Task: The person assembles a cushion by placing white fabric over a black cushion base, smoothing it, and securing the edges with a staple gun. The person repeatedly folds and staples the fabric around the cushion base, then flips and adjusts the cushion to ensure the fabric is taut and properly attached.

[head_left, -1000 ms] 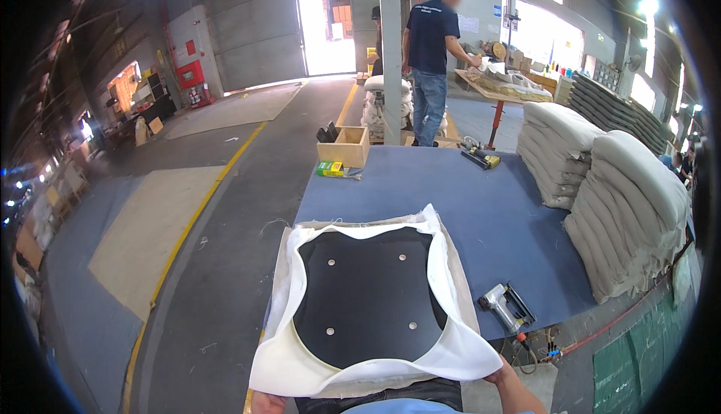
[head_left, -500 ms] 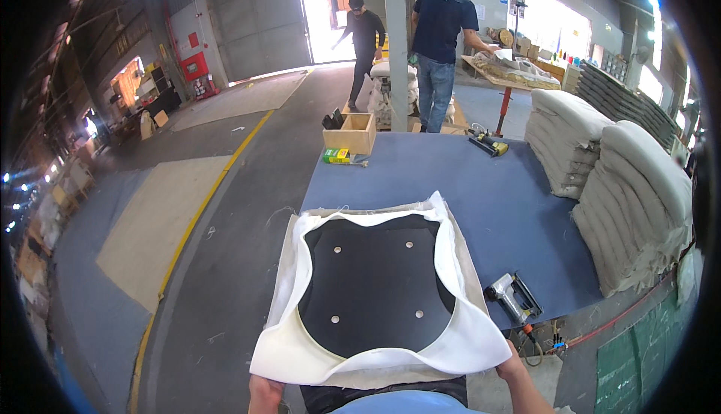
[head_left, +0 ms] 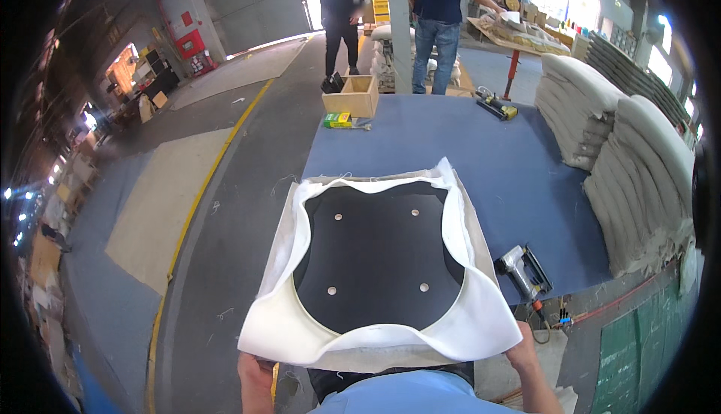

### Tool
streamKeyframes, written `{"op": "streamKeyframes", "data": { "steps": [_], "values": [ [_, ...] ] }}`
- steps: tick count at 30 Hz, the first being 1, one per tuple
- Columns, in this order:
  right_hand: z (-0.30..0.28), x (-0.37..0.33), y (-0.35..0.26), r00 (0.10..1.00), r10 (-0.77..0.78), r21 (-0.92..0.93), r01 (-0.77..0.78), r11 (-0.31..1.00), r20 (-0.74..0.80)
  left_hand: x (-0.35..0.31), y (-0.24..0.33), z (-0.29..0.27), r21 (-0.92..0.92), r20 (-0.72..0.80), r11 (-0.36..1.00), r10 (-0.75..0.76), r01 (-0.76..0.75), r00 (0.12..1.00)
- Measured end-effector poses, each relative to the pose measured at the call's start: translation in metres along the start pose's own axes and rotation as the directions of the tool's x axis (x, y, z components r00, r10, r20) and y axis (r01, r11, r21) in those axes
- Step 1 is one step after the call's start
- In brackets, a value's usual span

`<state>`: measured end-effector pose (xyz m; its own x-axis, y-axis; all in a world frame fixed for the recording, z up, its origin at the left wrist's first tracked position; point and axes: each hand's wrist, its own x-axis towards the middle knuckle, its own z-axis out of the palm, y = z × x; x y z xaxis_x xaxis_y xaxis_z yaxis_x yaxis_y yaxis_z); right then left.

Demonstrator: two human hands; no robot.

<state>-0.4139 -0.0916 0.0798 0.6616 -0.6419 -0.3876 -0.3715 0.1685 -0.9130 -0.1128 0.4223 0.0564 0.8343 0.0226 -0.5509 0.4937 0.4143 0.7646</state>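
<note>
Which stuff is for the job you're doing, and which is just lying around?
Seems part of the job:
black board with four holes
white padding around it
pale fabric beneath
silver staple gun, probably: nearby, untouched

Seems just lying around:
wooden box
green-and-yellow carton
farther yellow-and-black tool

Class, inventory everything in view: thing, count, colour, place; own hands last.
Holed panel: one, black, amid padding
Padding: one, white, around panel
Fabric: one, beige, beneath padding
Table: one, blue, ahead
Staple gun: one, silver, near right
Far staple gun: one, dark, table's end
Wooden box: one, pale, far left corner
Carton: one, green and yellow, before box
Fabric stacks: two, pale, table's right
People: two, dark tops, beyond table
Post: one, grey, between them
Worktable: one, red leg, far right
Left hand, right hand: one each, bare, padding's near corners
</note>
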Motion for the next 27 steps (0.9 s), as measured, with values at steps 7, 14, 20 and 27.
{"op": "streamKeyframes", "data": {
  "steps": [7, 14, 20, 27],
  "values": [
    [0.013, -0.004, 0.010, 0.987, -0.153, -0.287, 0.158, 0.945, 0.041, -0.012, 0.009, 0.014, 0.192, -0.037, 0.981, -0.001, 0.008, 0.999],
    [-0.005, -0.024, 0.008, 0.973, -0.231, -0.313, 0.228, 0.922, 0.027, -0.020, 0.029, 0.009, 0.329, -0.066, 0.943, -0.023, 0.043, 0.998],
    [-0.011, -0.033, 0.033, 0.974, -0.163, -0.457, 0.217, 0.863, 0.154, -0.024, 0.028, 0.007, 0.365, -0.068, 0.924, -0.091, 0.110, 0.994],
    [-0.064, -0.005, 0.031, 0.846, 0.364, -0.442, -0.176, 0.880, 0.390, -0.013, 0.061, 0.000, 0.548, -0.166, 0.834, 0.180, -0.061, 0.970]
  ]
}}
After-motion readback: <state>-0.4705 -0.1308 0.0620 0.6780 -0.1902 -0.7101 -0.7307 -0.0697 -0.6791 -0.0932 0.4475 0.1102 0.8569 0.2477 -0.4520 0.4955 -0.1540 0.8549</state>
